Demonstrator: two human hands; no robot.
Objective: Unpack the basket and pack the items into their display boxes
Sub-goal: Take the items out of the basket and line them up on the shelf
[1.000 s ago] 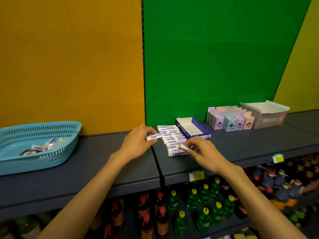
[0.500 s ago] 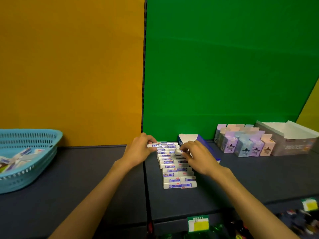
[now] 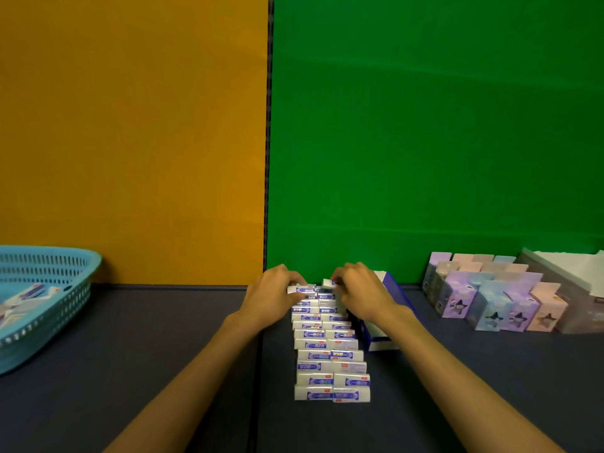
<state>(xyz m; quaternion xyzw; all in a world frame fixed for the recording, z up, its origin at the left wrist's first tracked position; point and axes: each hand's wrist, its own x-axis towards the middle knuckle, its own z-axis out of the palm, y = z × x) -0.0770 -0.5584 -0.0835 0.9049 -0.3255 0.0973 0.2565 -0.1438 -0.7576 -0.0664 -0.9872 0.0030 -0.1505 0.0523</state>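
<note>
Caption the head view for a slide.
Both hands, left hand and right hand, place small boxes beside the blue display box.

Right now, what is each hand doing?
Left hand: pinching a small white eraser box.
Right hand: pinching another eraser box at the rows' far end.

Bare shelf lay open between the basket and the eraser rows; a blue box and pastel cartons crowded the right.
</note>
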